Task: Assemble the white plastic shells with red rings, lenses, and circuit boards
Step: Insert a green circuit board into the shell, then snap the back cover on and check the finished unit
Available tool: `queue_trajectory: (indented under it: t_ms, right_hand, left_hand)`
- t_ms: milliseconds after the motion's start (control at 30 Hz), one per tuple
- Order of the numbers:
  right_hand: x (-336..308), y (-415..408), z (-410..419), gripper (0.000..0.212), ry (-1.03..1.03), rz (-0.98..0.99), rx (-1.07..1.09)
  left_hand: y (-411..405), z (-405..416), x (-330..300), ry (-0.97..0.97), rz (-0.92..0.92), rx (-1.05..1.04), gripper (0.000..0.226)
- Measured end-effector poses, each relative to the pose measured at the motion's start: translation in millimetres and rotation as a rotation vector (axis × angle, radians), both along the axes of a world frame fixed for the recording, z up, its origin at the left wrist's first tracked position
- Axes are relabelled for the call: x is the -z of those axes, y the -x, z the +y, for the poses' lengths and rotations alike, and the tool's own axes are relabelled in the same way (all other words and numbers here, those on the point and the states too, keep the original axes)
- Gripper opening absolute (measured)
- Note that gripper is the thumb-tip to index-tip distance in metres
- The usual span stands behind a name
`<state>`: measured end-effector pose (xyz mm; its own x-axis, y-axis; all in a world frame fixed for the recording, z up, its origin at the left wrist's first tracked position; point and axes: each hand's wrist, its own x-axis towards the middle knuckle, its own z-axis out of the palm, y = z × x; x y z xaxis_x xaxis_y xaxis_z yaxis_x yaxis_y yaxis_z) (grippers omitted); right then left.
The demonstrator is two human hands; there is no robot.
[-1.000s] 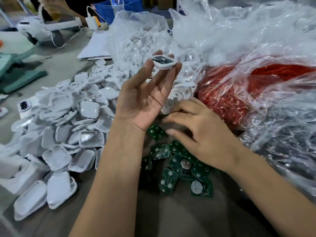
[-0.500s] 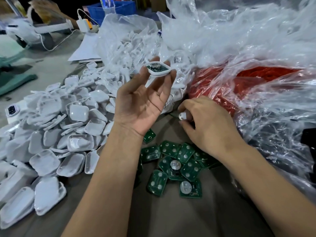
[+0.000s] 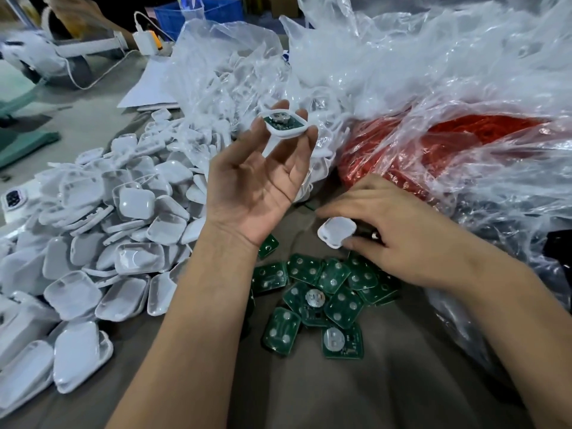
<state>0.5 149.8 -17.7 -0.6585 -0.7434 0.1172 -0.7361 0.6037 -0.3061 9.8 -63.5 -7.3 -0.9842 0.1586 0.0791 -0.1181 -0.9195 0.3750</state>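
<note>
Closing step, by the look of it. Left hand (image 3: 250, 187), palm up, pinches a white shell (image 3: 286, 127) at its fingertips, raised toward twelve o'clock of the table; a green circuit board with a round silvery disc sits inside it, face up. Right hand (image 3: 399, 233), at three o'clock of the left wrist, pinches a second white shell half (image 3: 336, 232) between thumb and fingers, hollow side down, just above the cloth. Judgement: this half is the cover, and the next move calls for carrying it up to the loaded shell, lining up the rounded-square outlines and pressing until the edges seat; a skewed start could pinch the board. Whether ring and lens are already in, I cannot tell. Loose circuit boards (image 3: 322, 292) lie heaped at six o'clock of the right hand: flat, green, rounded squares with pale dots. Spare shells (image 3: 102, 230) pile at nine o'clock, glossy, smooth, shallow dishes. Red rings (image 3: 433, 150) fill a crinkled clear bag (image 3: 448, 72) at two o'clock. The table (image 3: 340, 391) wears dull grey-brown cloth.
</note>
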Motion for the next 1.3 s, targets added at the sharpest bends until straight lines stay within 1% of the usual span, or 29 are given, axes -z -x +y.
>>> queue_trajectory:
  t_ms: [67,167,300,400,433,467,500,567,600,667,733,800,833,933,967,1067,1133,1200,1300]
  right_hand:
    - [0.1,-1.3,-1.7,0.05,0.036,-0.011,0.006]
    - [0.7,-1.5,-1.7,0.052,0.119,0.016,0.074]
    - [1.1,-3.6,-1.9,0.044,0.316,-0.066,0.152]
    - [0.2,-2.7,-0.9,0.033,0.376,-0.05,0.193]
    - [-1.0,-2.4,-0.2,0.029,0.368,-0.059,0.194]
    - [-2.7,-2.2,-0.1,0.027,0.318,-0.093,0.172]
    - [-3.5,-2.3,-0.6,0.03,0.226,-0.139,0.139]
    - [-1.9,-3.0,-1.0,0.045,0.052,-0.178,0.088]
    - [-0.8,-2.8,-1.5,0.046,0.043,-0.18,0.094]
    - [1.4,-2.6,-0.8,0.034,0.162,-0.208,0.148]
    - [2.7,-1.3,1.7,0.021,0.305,-0.3,0.204]
    - [1.4,0.2,3.2,0.012,0.417,-0.372,0.211]
    - [0.2,0.1,3.5,0.008,0.533,-0.457,0.186]
    - [-4.3,-1.5,5.8,0.014,0.995,-0.842,0.04]
    - [-5.3,-2.7,5.7,0.015,1.084,-0.932,-0.01]
    - [-5.3,-3.6,3.4,0.022,1.191,-1.133,-0.149]
    - [-4.8,-3.3,1.4,0.025,1.239,-1.231,-0.231]
    - [-4.0,-3.0,-0.3,0.026,1.253,-1.274,-0.288]
    - [-2.6,-2.7,-1.4,0.022,1.235,-1.272,-0.354]
  left_hand:
    - [0.0,0.2,0.0,0.002,0.001,0.002,0.045]
    - [0.5,1.3,0.7,0.0,-0.002,0.006,0.043]
    - [0.6,1.5,1.8,0.012,-0.005,0.006,0.037]
    - [1.3,1.2,2.7,0.031,-0.01,-0.003,0.033]
    - [1.5,1.4,2.9,0.035,-0.014,-0.006,0.033]
    - [1.7,1.5,3.3,0.038,-0.019,-0.008,0.033]
    - [1.7,1.6,3.4,0.043,-0.022,-0.01,0.032]
    - [1.2,2.1,3.2,0.055,-0.026,-0.012,0.032]
    - [1.2,2.2,3.0,0.057,-0.025,-0.009,0.033]
    - [1.0,2.3,3.0,0.049,-0.018,0.001,0.04]
    - [0.5,2.2,2.8,0.047,-0.008,0.01,0.051]
    - [0.3,2.1,2.9,0.046,-0.005,0.014,0.056]
    - [0.2,1.8,3.0,0.042,-0.002,0.016,0.057]
    - [0.5,2.0,2.7,0.039,0.006,0.02,0.057]
    - [0.7,2.0,2.6,0.041,0.007,0.019,0.056]
    - [1.5,2.6,2.5,0.047,0.006,0.009,0.049]
    - [1.4,2.1,2.7,0.054,0.009,0.005,0.047]
    - [1.0,2.2,2.9,0.054,0.013,0.015,0.051]
    - [0.8,1.9,4.0,0.065,0.014,0.022,0.057]
